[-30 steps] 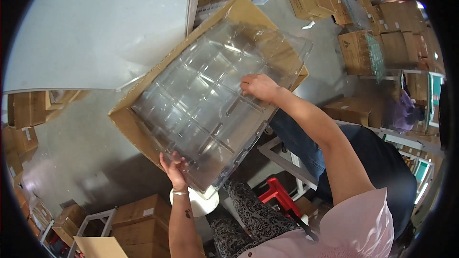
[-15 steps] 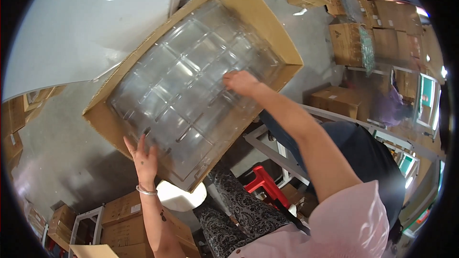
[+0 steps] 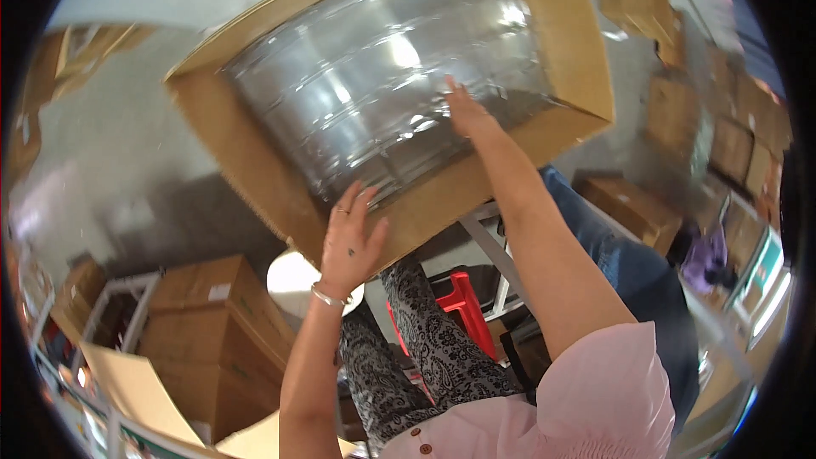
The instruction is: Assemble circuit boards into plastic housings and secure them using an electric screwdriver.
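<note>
An open cardboard box [image 3: 276, 172], tilted across the upper middle of the view, holds clear plastic trays [image 3: 357, 59] moulded into compartments. My left hand [image 3: 350, 242] is over the box's near wall at its lower left corner, fingers spread and holding nothing; whether it touches the cardboard is unclear. Farther right, my right hand [image 3: 467, 110] reaches over the near wall with its fingers stretched out on or just above the plastic. Glare and some blur hide how many trays lie in the box.
Below the box are a white round seat [image 3: 293, 276] and a red plastic stool [image 3: 467, 306]. Closed cartons [image 3: 208, 314] stand at lower left, with more boxes [image 3: 633, 208] at right. A person in blue jeans [image 3: 595, 225] is close on my right, by a white metal frame [image 3: 489, 242].
The box looks more level across the view, which has also shifted. My left hand has moved from the box's left end to over its near wall; my right hand's fingers have straightened.
</note>
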Action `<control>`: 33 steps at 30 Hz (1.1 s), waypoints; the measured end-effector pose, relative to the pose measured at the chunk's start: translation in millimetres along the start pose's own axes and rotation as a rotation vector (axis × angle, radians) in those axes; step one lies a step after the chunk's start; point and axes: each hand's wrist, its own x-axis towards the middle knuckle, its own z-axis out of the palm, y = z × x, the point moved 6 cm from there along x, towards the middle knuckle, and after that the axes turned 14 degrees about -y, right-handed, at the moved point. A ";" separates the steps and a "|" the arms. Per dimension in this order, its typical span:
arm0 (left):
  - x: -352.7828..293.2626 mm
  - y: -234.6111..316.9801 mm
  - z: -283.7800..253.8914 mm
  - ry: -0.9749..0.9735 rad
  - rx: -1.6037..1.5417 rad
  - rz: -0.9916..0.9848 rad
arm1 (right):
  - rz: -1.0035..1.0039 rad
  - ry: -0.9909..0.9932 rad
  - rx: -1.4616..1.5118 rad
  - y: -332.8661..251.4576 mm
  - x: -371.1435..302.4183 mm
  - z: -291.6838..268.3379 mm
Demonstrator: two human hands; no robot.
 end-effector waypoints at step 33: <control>-737.5 -249.0 228.7 1.468 -2.354 -0.065 | -0.787 0.076 -0.376 -674.9 -486.0 -15.9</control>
